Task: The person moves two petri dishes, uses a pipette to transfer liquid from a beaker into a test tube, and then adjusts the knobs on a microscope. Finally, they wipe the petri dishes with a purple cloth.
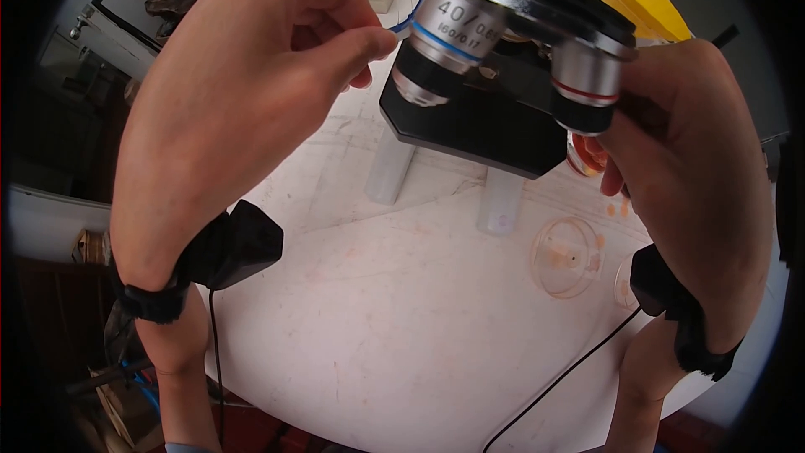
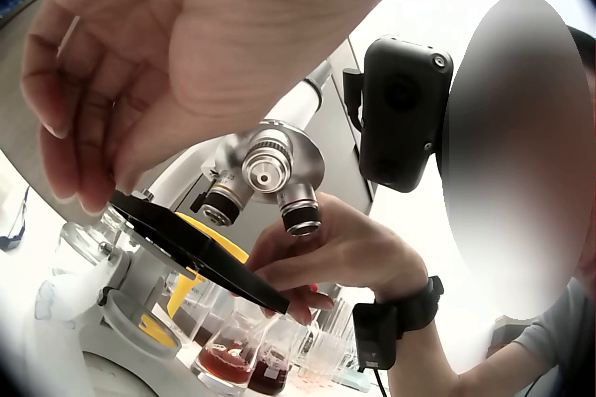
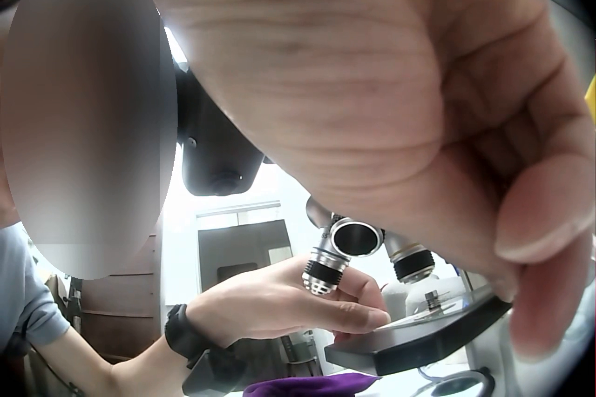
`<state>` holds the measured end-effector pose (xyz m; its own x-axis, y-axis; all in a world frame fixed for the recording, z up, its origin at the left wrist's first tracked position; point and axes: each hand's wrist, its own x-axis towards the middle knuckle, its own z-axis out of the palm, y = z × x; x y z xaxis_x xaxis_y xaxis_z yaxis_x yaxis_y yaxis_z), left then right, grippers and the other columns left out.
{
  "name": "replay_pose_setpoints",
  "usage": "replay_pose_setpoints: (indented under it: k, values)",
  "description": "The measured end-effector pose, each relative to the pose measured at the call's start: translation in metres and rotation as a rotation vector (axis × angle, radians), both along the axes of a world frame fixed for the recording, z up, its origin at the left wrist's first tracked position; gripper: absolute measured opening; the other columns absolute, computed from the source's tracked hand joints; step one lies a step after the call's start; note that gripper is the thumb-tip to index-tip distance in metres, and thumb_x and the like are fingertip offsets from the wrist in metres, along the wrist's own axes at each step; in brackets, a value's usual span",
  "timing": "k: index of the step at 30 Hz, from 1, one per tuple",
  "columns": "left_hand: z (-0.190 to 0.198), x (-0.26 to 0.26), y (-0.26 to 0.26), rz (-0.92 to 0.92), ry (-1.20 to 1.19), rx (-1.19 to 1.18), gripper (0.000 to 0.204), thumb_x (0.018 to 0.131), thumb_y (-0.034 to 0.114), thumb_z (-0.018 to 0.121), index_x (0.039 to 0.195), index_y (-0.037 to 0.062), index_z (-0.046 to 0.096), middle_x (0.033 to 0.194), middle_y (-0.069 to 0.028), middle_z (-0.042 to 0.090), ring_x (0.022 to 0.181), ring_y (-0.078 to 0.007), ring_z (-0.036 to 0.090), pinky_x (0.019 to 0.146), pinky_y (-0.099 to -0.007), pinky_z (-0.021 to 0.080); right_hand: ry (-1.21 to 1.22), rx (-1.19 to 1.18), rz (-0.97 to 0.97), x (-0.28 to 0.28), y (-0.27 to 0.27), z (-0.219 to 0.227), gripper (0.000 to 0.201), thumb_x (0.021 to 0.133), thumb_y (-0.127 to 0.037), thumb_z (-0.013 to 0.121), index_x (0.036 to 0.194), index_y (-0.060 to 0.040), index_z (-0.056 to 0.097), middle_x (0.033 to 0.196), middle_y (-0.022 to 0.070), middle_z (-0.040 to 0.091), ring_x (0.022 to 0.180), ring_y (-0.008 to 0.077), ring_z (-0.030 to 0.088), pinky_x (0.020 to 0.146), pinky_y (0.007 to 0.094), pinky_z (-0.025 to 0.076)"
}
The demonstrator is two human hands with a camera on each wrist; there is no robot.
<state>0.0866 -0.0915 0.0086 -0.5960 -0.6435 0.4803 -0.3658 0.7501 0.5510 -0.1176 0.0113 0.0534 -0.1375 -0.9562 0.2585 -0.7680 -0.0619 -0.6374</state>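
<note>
A microscope's black stage [image 1: 478,130] spans the upper middle of the head view. Above it hang a blue-banded objective marked 40 [image 1: 453,29] and a red-banded objective [image 1: 587,75]. My left hand [image 1: 235,84] bends in from the left, thumb and fingertips close together right at the stage's left edge. A pale, flat strip [image 3: 452,309] lies on the stage beside that hand in the right wrist view. On the other side, my right hand [image 1: 692,117] has its thumb and fingers at the stage's right edge, partly hidden behind the red-banded objective. I cannot tell what the fingertips pinch.
Two pale microscope feet, the nearer a foot [image 1: 501,201], rest on the white table [image 1: 377,327]. A clear round dish [image 1: 563,260] lies to the right. Flasks of reddish liquid, including one flask [image 2: 226,360], stand behind the right hand. A yellow object [image 1: 650,0] is at the back.
</note>
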Motion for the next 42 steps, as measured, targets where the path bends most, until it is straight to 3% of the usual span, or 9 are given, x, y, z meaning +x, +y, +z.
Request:
replay_pose_setpoints:
  k: [3, 6, 9, 12, 15, 20, 33, 36, 42]
  values:
    - [-0.002, 0.003, -0.004, -0.001, 0.019, 0.014, 0.016, 0.091, 0.007, 0.072, 0.103, -0.004, 0.075, 0.087, -0.0137, 0.076, 0.08, -0.0188, 0.074, 0.083, -0.0341, 0.059, 0.158, 0.434, -0.305, 0.015, -0.018, 0.02, 0.008, 0.094, 0.004, 0.063, 0.101, 0.0062, 0.06, 0.076, 0.0086, 0.066, 0.059, 0.0096, 0.058, 0.053, 0.0245, 0.046]
    - [0.009, 0.004, -0.01, 0.026, -0.08, 0.126, 0.018, 0.091, 0.006, 0.072, 0.104, -0.0057, 0.074, 0.089, -0.0125, 0.076, 0.081, -0.0162, 0.073, 0.081, -0.0322, 0.058, 0.121, 0.44, -0.298, 0.008, -0.014, 0.015, 0.006, 0.093, 0.004, 0.064, 0.098, 0.0075, 0.063, 0.074, 0.0083, 0.065, 0.06, 0.0097, 0.058, 0.054, 0.0247, 0.046]
    - [0.023, -0.005, -0.004, 0.134, -0.197, 0.264, 0.023, 0.091, 0.01, 0.075, 0.108, -0.0059, 0.074, 0.091, -0.0098, 0.076, 0.081, -0.0131, 0.07, 0.078, -0.0295, 0.056, -0.084, 0.155, -0.045, -0.011, -0.003, -0.003, 0.006, 0.091, 0.004, 0.064, 0.094, 0.0082, 0.066, 0.071, 0.0084, 0.065, 0.059, 0.0093, 0.059, 0.053, 0.0245, 0.046]
    - [0.016, -0.004, -0.005, 0.106, -0.178, 0.134, 0.03, 0.09, 0.017, 0.08, 0.11, -0.0044, 0.074, 0.09, -0.0079, 0.076, 0.08, -0.0122, 0.068, 0.075, -0.0281, 0.055, 0.144, 0.115, -0.027, -0.007, -0.005, 0.001, 0.008, 0.088, 0.003, 0.064, 0.09, 0.0078, 0.071, 0.069, 0.0085, 0.066, 0.058, 0.0087, 0.06, 0.053, 0.0238, 0.045]
    - [0.017, -0.009, -0.002, 0.116, -0.186, 0.201, 0.035, 0.087, 0.021, 0.084, 0.11, -0.0026, 0.074, 0.089, -0.0065, 0.076, 0.079, -0.0112, 0.068, 0.073, -0.0279, 0.054, 0.108, 0.421, -0.173, -0.001, -0.018, 0.022, 0.01, 0.085, 0.002, 0.066, 0.089, 0.0066, 0.074, 0.067, 0.0082, 0.068, 0.057, 0.0085, 0.06, 0.052, 0.0229, 0.044]
    - [0.019, -0.011, -0.002, 0.137, -0.172, 0.22, 0.035, 0.087, 0.02, 0.084, 0.113, -0.0014, 0.073, 0.088, -0.0058, 0.076, 0.077, -0.0096, 0.067, 0.071, -0.0272, 0.053, 0.115, 0.175, 0.025, -0.007, -0.01, 0.005, 0.009, 0.084, 0.003, 0.066, 0.087, 0.0068, 0.073, 0.066, 0.0075, 0.067, 0.055, 0.0084, 0.059, 0.052, 0.0232, 0.044]
    - [0.007, -0.006, -0.003, 0.134, -0.176, 0.219, 0.036, 0.086, 0.017, 0.083, 0.116, 0.0005, 0.074, 0.09, -0.0046, 0.077, 0.076, -0.0086, 0.067, 0.066, -0.0254, 0.05, 0.133, 0.008, 0.177, -0.008, -0.011, 0.001, 0.006, 0.082, 0.005, 0.064, 0.083, 0.0076, 0.069, 0.063, 0.0062, 0.064, 0.054, 0.0077, 0.058, 0.051, 0.0236, 0.042]
    - [0.009, -0.005, -0.002, 0.137, -0.186, 0.221, 0.035, 0.086, 0.017, 0.083, 0.116, 0.0006, 0.074, 0.09, -0.0047, 0.077, 0.076, -0.009, 0.067, 0.067, -0.0258, 0.05, 0.211, 0.528, -0.155, 0.017, -0.025, 0.029, 0.006, 0.082, 0.006, 0.062, 0.081, 0.0076, 0.068, 0.063, 0.0061, 0.064, 0.054, 0.0074, 0.058, 0.051, 0.0236, 0.042]
    - [0.014, -0.004, -0.001, 0.122, -0.197, 0.222, 0.032, 0.09, 0.015, 0.078, 0.117, -0.0008, 0.073, 0.091, -0.006, 0.077, 0.078, -0.0099, 0.068, 0.068, -0.0264, 0.052, 0.227, 0.071, 0.113, -0.036, -0.012, -0.014, 0.008, 0.082, 0.006, 0.061, 0.085, 0.0089, 0.068, 0.066, 0.0073, 0.065, 0.058, 0.0089, 0.061, 0.054, 0.0229, 0.045]
